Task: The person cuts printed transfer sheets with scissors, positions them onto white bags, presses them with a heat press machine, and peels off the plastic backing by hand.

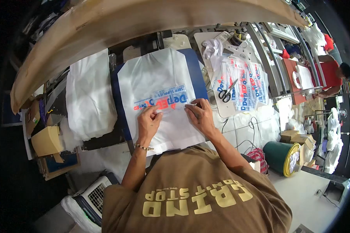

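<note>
A white fabric piece (155, 73), apparently a bag, lies flat over a dark blue board (196, 73). On it rests a printed film (171, 93) with red and blue "DepED" lettering. My left hand (148, 123) is closed, its fingertips pinched at the film's near left edge. At the film's near right edge, my right hand (200, 115) has its thumb and fingers curled together on the film and cloth. What exactly lies between the fingertips is partly hidden.
White fabric pieces (90, 97) lie stacked at left. Scissors (227, 92) rest on printed film sheets (247, 87) at right. A padded beam (155, 17) crosses overhead. A green drum (278, 157) stands on the floor; a person in red (332, 73) is far right.
</note>
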`<state>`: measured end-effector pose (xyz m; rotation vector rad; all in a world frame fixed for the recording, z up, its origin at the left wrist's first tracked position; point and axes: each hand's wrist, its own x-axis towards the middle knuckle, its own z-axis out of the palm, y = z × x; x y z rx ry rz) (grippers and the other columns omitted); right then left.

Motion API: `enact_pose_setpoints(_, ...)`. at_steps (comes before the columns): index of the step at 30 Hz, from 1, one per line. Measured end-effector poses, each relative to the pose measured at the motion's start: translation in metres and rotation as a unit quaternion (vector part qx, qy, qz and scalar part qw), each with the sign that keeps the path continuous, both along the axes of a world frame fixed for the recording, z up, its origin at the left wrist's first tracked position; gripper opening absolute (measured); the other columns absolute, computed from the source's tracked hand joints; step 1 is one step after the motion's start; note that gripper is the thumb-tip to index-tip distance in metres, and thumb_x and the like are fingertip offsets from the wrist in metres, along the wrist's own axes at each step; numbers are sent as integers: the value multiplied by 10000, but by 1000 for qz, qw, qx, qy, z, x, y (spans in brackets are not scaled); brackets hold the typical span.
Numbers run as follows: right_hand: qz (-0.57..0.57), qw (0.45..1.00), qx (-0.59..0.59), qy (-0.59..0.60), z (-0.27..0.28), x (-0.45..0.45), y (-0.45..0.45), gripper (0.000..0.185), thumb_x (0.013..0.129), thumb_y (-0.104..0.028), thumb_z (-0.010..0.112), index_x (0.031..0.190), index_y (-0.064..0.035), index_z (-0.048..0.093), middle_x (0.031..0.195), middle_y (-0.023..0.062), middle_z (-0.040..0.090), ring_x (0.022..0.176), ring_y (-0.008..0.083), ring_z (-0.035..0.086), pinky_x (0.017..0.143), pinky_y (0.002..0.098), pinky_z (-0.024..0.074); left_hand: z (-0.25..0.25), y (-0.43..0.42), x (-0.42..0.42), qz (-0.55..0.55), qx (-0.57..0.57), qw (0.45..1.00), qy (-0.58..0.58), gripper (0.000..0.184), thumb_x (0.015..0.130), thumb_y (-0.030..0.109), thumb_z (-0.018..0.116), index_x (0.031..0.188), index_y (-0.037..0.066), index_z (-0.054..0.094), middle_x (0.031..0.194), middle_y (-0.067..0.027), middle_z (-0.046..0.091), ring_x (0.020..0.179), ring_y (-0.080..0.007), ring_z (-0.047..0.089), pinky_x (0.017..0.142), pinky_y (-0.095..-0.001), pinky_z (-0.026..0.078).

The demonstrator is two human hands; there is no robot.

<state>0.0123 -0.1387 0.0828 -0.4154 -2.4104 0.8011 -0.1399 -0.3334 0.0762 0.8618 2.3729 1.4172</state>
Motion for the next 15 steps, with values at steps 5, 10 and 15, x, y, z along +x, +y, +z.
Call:
enact_pose_setpoints(5,14,999,-2,35,-6,4,4,179,800,-116,800,962,-55,753,994,108,633,895,282,598,769,397,485,3,-12,4,-38,-12,999,-19,321,826,25,767,1137,-3,691,859,-102,679,652,-153,646,610,-290,530)
enact_pose_setpoints(10,4,996,-87,-12,12,22,-2,345,755,-178,850,984,-16,648,946,125,607,855,311,601,766,422,497,17,-43,45,-57,-23,978,-200,320,870,49,748,1181,18,677,759,-37,690,655,-84,640,598,-265,513)
enact_pose_setpoints(15,-23,988,-148,-49,17,42,-1,361,788,-217,852,1012,-23,647,946,117,611,815,272,630,703,379,514,16,-54,76,-82,-59,966,-238,307,923,31,690,1223,-15,643,775,-59,713,668,-95,654,624,-244,517)
